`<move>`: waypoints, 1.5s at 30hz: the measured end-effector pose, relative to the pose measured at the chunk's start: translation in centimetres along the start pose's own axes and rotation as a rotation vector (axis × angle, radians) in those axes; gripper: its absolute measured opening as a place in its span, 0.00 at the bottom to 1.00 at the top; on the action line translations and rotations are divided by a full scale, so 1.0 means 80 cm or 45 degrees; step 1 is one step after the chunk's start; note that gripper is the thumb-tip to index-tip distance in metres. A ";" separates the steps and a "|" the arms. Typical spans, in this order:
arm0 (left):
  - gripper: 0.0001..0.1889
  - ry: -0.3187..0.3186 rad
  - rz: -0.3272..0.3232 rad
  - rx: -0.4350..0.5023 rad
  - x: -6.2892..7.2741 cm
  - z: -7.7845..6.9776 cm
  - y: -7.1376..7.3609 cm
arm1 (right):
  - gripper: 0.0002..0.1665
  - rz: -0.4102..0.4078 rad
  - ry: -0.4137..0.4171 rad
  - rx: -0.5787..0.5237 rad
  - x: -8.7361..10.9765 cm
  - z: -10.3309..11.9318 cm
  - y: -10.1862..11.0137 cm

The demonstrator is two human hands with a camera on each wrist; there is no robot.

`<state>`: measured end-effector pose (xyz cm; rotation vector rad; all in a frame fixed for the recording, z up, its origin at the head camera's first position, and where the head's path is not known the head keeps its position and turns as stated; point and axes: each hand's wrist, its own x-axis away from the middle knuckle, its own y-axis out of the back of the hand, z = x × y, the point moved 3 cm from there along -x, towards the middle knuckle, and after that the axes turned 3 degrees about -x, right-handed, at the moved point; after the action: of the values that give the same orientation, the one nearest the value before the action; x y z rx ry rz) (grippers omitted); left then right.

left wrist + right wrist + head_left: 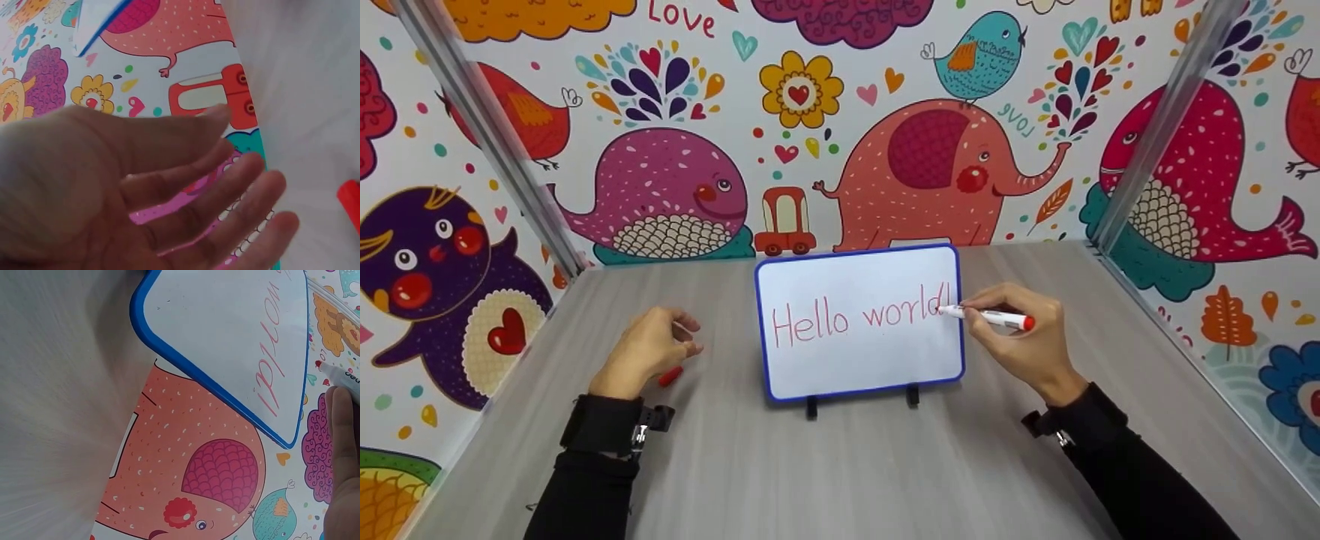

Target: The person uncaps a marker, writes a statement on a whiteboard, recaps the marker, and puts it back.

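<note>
A small whiteboard [870, 364] with a blue frame leans back on a stand with black feet. Red handwriting on it reads "Hello world!". My right hand [1024, 337] pinches a white marker [997, 319] with a red end; in the head view its tip overlaps the last letters. From the right wrist view, the red marker tip [319, 364] stands off the board's surface. To the left, my left hand [641, 349] hovers with loosely bent fingers and holds nothing. Just beside it a red marker cap [670, 376] lies on the table.
The grey wood-grain table [840, 472] reaches back to a wall [877, 150] printed with cartoon animals. Similar printed panels rise on both sides, with metal posts [521, 180] at the corners. Black bands with wrist cameras [660, 418] sit on both wrists.
</note>
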<state>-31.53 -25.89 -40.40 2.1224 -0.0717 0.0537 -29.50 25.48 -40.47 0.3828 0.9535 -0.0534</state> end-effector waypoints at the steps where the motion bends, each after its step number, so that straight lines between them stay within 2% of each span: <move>1: 0.19 0.023 0.001 -0.021 0.000 0.002 0.000 | 0.12 -0.001 -0.001 -0.005 0.000 0.001 0.000; 7: 0.22 0.125 0.035 -0.092 -0.002 0.015 0.002 | 0.12 -0.006 -0.004 -0.016 0.001 0.002 -0.001; 13: 0.22 0.161 0.077 -0.128 -0.003 0.025 0.002 | 0.11 0.014 -0.014 -0.036 0.002 0.002 -0.002; 21: 0.20 0.219 0.134 -0.174 -0.005 0.030 0.001 | 0.12 0.010 -0.039 -0.049 0.002 0.004 -0.004; 28: 0.17 0.169 0.115 -0.222 -0.006 0.033 -0.006 | 0.12 0.010 -0.046 -0.058 0.003 0.003 -0.006; 37: 0.13 0.210 0.129 -0.212 -0.009 0.034 -0.011 | 0.12 0.005 -0.050 -0.083 0.003 0.009 -0.010; 45: 0.08 0.167 0.115 -0.250 -0.011 0.031 -0.017 | 0.12 0.006 -0.014 -0.089 0.002 0.011 -0.010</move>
<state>-32.29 -27.27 -42.94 1.9136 -0.0915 0.2300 -28.87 24.47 -40.37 0.3203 0.9408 -0.0178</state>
